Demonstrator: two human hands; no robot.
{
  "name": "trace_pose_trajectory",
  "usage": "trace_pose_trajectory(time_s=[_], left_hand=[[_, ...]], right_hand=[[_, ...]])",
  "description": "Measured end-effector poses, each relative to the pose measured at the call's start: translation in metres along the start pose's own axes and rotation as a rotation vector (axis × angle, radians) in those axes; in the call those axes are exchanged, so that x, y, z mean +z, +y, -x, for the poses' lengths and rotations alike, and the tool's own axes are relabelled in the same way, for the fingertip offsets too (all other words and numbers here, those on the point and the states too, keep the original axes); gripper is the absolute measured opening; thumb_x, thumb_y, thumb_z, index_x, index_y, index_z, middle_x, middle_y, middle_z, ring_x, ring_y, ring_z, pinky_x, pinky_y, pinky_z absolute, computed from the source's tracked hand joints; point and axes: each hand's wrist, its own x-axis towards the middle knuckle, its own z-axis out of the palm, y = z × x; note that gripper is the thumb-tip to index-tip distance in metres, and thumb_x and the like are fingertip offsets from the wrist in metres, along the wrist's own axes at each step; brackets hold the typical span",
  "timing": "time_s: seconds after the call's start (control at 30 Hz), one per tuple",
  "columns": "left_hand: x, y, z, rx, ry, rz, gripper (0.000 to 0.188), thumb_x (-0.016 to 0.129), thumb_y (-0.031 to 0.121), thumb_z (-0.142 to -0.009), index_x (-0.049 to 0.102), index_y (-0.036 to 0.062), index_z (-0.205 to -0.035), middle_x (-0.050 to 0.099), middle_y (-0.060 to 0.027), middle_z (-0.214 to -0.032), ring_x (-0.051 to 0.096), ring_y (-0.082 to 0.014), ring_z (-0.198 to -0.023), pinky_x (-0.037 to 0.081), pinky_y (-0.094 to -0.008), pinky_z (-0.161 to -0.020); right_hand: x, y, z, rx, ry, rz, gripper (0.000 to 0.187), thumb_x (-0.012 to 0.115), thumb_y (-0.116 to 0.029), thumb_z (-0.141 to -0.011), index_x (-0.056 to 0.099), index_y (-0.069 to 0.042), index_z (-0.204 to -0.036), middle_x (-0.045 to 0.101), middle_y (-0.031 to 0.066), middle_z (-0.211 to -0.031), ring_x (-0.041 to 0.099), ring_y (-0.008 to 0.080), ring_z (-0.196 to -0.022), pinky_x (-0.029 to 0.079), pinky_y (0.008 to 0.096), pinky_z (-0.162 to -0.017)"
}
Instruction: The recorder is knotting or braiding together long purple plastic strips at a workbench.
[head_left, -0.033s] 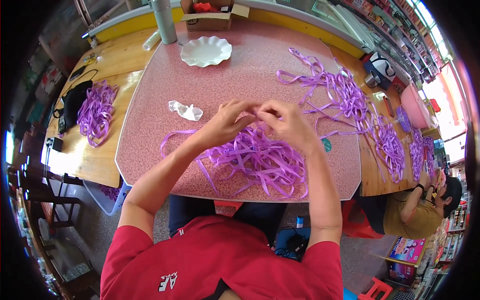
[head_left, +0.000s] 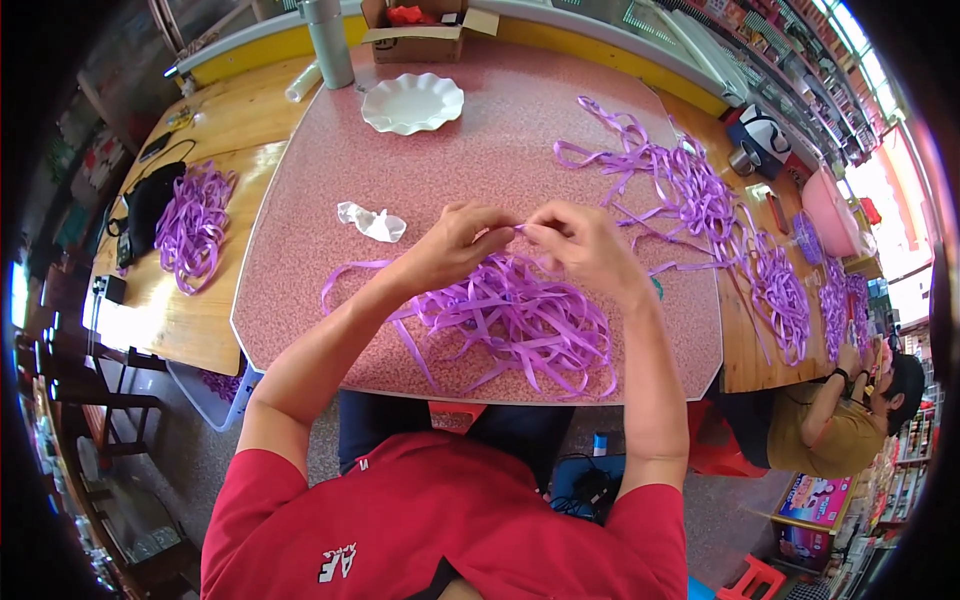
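A tangled heap of purple ribbon (head_left: 515, 325) lies on the pink speckled table (head_left: 300, 250) in front of me. Above the heap's far edge, my left hand (head_left: 468, 238) is closed, thumb and fingers pinching a bit of the ribbon. My right hand (head_left: 575, 245) pinches at the same short purple piece from the other side, the fingertips of both hands close together. What exactly lies between the right fingertips is mostly hidden. Left of my hands rests a crumpled white tissue (head_left: 372, 221).
More purple ribbon (head_left: 690, 190) spreads across the table's right side. A white scalloped plate (head_left: 412, 104), a grey-green bottle (head_left: 328, 45) and a cardboard box (head_left: 415, 42) stand at the back. Another ribbon bundle (head_left: 195, 225) lies on the left wooden table. A co-worker (head_left: 835, 430) sits at right.
My right hand has shifted slightly right, its fingertips now a little apart from my left ones. My left hand stays almost in place.
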Motion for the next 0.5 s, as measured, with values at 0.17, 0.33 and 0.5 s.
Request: trace_pose_trajectory(time_s=[0.17,0.33,0.5], left_hand=[[-0.011,0.004,-0.01,-0.372,-0.295,0.47,0.03,0.058,0.031,-0.101,0.065,0.0031,-0.11,0.064,0.0009,-0.094,0.058,-0.009,-0.09,0.048,-0.0263,-0.084],[0.013,0.009,-0.012,-0.07,0.225,-0.224,0.032,0.059,0.029,-0.101,0.06,0.0031,-0.118,0.061,-0.0093,-0.115,0.058,-0.0177,-0.104,0.049,-0.0355,-0.092],[0.052,0.053,-0.012,-0.309,-0.055,0.572,0.042,0.056,0.034,-0.101,0.056,-0.0008,-0.126,0.058,-0.0136,-0.125,0.057,-0.0208,-0.111,0.048,-0.0368,-0.097]], right_hand=[[-0.037,0.015,0.028,-0.014,0.066,-0.004,0.014,0.064,-0.014,-0.097,0.064,-0.001,-0.092,0.065,0.0025,-0.079,0.058,0.0058,-0.058,0.049,0.0227,-0.054],[-0.037,0.026,0.034,0.023,0.246,-0.696,0.015,0.061,-0.015,-0.099,0.064,-0.002,-0.094,0.068,0.0084,-0.085,0.065,0.0116,-0.066,0.059,0.0293,-0.065],[0.003,0.014,0.018,-0.132,0.485,-1.108,0.016,0.058,-0.016,-0.1,0.065,-0.001,-0.101,0.07,0.0128,-0.099,0.069,0.0187,-0.089,0.059,0.0373,-0.084]])
